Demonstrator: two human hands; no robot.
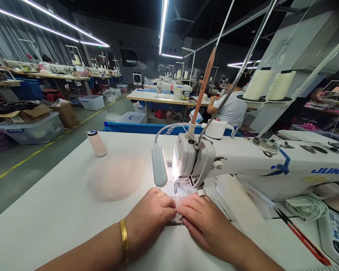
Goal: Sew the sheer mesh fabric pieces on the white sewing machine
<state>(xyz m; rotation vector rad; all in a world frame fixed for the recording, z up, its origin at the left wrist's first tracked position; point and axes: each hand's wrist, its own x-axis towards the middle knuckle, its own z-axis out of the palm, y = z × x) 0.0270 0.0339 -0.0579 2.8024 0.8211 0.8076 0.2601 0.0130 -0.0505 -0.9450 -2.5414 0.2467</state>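
My left hand, with a gold bracelet at its wrist, has thumb and fingers pinched on a small piece of pale, sheer fabric. From the other side my right hand presses and grips the same fabric, its fingertips almost meeting the left ones. The fabric lies just in front of the needle area of a white sewing machine; much of it is hidden by my fingers. A small grey lamp stands lit behind my left hand. Farther left, a pale pink piece on the white tabletop is blurred.
A pink thread spool stands at the table's far left. Right of the machine bed lie red-handled tweezers and a coil of pale green cord. Two cream thread cones sit behind the machine. A person in a white shirt sits ahead.
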